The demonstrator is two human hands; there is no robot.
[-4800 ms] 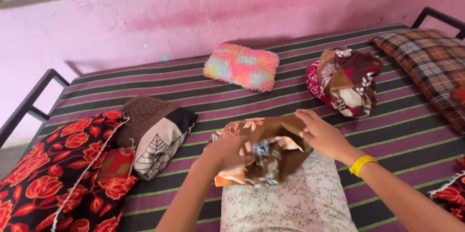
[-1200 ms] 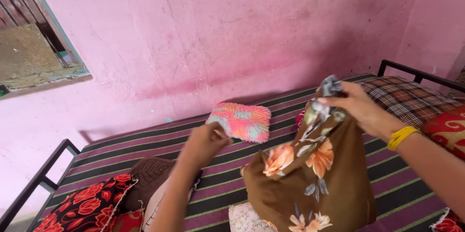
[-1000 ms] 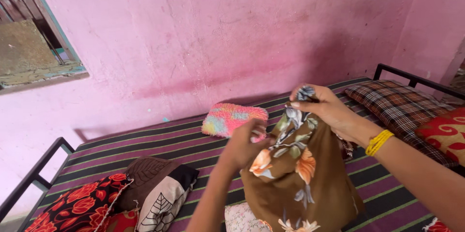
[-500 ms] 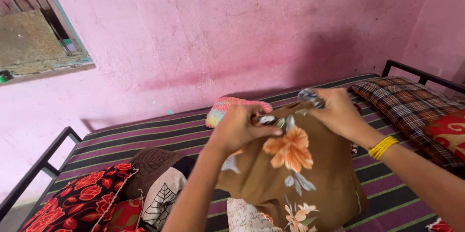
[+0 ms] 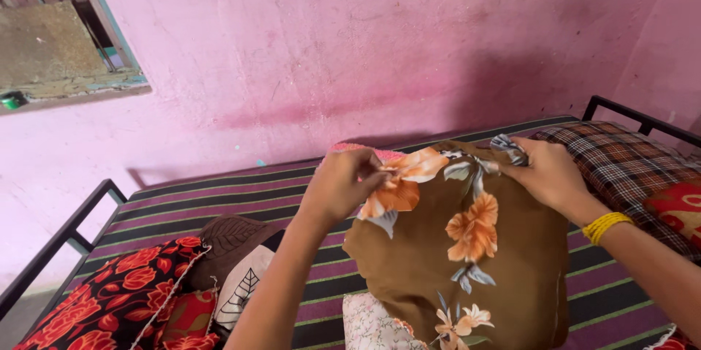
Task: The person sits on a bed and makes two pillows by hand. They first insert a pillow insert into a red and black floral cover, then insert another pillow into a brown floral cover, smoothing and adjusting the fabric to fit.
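Nearest the camera, at the bottom edge, a pale pillow with a small flower print (image 5: 369, 321) pokes out from under a brown floral pillow cover (image 5: 467, 262), which hangs over it and hides most of it. The cover is held up by its top edge, stretched between the two hands so that its body drops below and between them. The left hand (image 5: 337, 188) pinches the upper left corner of the cover, thumb and fingers clenched on a fold with an orange flower on it. The right hand (image 5: 553, 175), with a yellow bangle (image 5: 607, 227) on the wrist, grips the upper right corner, its fingers closed around a bunched bit of grey-patterned cloth.

To the left, on the striped mattress (image 5: 219, 204), lie a red and black flowered pillow (image 5: 109, 299) and, touching it, a brown and cream leaf-print pillow (image 5: 234, 269). To the right, a plaid pillow (image 5: 635, 160) rests near a red patterned cushion (image 5: 675, 207).

Just behind the cover's top edge, a strip of a fuzzy pink cushion (image 5: 358, 149) shows. A black metal bed frame (image 5: 66, 237) bounds the mattress. Beyond stand the pink wall (image 5: 350, 43) and, upper left, a window (image 5: 51, 28).
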